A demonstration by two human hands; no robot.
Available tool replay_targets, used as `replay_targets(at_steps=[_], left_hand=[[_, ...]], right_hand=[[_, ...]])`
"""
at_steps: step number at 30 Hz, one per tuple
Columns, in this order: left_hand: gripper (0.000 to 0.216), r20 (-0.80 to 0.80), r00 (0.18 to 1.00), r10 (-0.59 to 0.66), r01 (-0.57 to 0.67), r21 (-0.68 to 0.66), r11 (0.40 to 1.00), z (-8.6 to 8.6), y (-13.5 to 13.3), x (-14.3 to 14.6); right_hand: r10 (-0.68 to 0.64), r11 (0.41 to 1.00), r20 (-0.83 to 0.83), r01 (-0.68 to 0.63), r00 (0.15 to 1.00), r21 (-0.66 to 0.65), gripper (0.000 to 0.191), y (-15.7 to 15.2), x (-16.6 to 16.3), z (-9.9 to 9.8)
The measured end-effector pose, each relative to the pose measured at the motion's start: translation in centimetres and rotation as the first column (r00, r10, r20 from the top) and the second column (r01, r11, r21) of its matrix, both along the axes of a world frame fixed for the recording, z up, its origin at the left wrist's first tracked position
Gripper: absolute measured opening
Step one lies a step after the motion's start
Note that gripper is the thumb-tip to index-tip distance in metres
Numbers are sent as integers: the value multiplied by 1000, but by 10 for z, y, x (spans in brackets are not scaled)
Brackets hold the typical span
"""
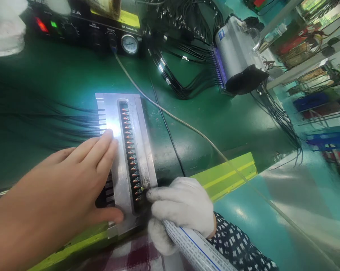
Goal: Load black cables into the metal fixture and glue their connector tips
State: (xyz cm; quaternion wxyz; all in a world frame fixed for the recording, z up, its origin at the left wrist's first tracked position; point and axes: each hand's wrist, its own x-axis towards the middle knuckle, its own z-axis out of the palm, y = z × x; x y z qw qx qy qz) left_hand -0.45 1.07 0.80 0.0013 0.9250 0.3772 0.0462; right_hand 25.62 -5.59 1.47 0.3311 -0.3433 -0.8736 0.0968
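My bare left hand (74, 180) lies flat with fingers stretched out on a metal fixture plate (113, 113), pressing it onto the green bench. A slot in the plate holds a row of several small wire terminals (130, 150). My right hand (181, 207), in a white glove, is closed around a white syringe-like dispenser (192, 248); its tip touches the lowest terminals at the slot's near end. A thin clear tube (187, 126) runs from the dispenser area back to the controller.
A black controller box (85, 24) with a gauge and lit lamps stands at the back. A silver cylindrical unit (238, 52) with a bundle of black cables (184, 75) sits back right. A yellow-green strip (229, 173) edges the bench. Shelving stands at far right.
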Motion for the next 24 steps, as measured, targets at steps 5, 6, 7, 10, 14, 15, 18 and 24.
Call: replay_targets(at_steps=[5,6,7,10,14,15,18,24], left_hand=[[135,19,1000,9,-9,-8,1000,-3,0,-1],[136,19,1000,12,-11,-14,1000,-3,0,-2],[137,18,1000,12,-11,-19,1000,-3,0,-2],[137,18,1000,8,-8,-11,1000,-2,0,-2],[135,5,1000,10,-10,-2,1000,-2,0,-1],[134,5,1000,11,-11,-1,1000,-2,0,-1],[133,0,1000,15,-15,2,1000,-2,1,-1],[132,-23,1000,7,-7,14,1000,2,1,3]], right_hand=[[20,997,89,-13,996,-77,10,-5,0,7],[18,995,105,-7,994,-101,10,-6,0,9],[17,992,114,-2,993,-125,9,-7,0,12],[14,984,107,6,994,-177,4,-9,-1,17],[4,987,89,10,996,-158,4,-9,-2,19],[11,988,102,5,995,-152,4,-9,-3,19],[20,991,133,-2,991,-135,5,-9,-4,18],[23,989,121,-5,992,-148,15,-9,-6,19]])
